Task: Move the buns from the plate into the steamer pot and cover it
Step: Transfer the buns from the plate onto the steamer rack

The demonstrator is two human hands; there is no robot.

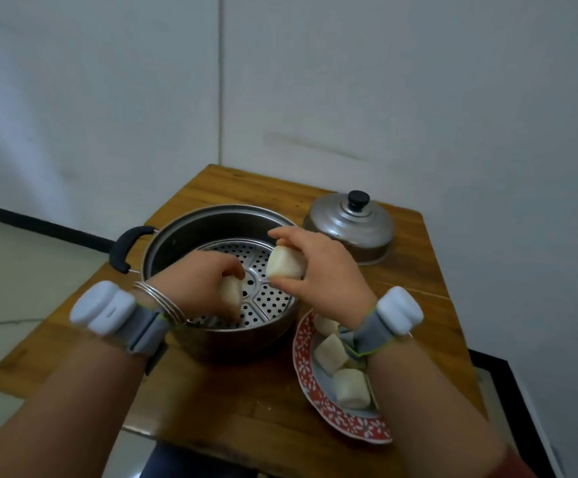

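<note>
Frame centre: left hand (200, 283) pinching a pale white steamed bun (230, 290) just above the perforated metal steamer rack (263, 300), right hand (318, 270) gripping another bun (285, 265) higher over it; remaining buns (330, 353) on red floral plate (303, 357), lower right.

no readable txt, labels, nos. or signs on anything here.
</note>
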